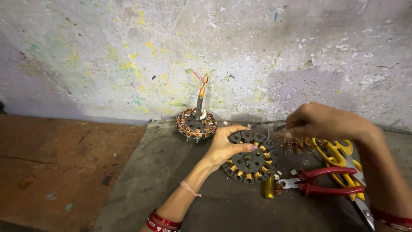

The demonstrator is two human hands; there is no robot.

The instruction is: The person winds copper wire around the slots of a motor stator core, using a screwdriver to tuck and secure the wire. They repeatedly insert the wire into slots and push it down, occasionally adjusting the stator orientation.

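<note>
A round black stator core with copper-yellow windings along its lower rim lies flat on a grey mat. My left hand rests on its upper left edge, thumb and fingers gripping the rim. My right hand hovers over the core's upper right, fingers pinched together; whether it holds a thin wire I cannot tell. Bits of copper scrap lie under that hand.
A second wound stator with a shaft and red and yellow leads stands at the mat's back by the stained wall. Red-handled pliers, yellow-handled scissors and a small brass cylinder lie right of the core. Brown floor lies to the left.
</note>
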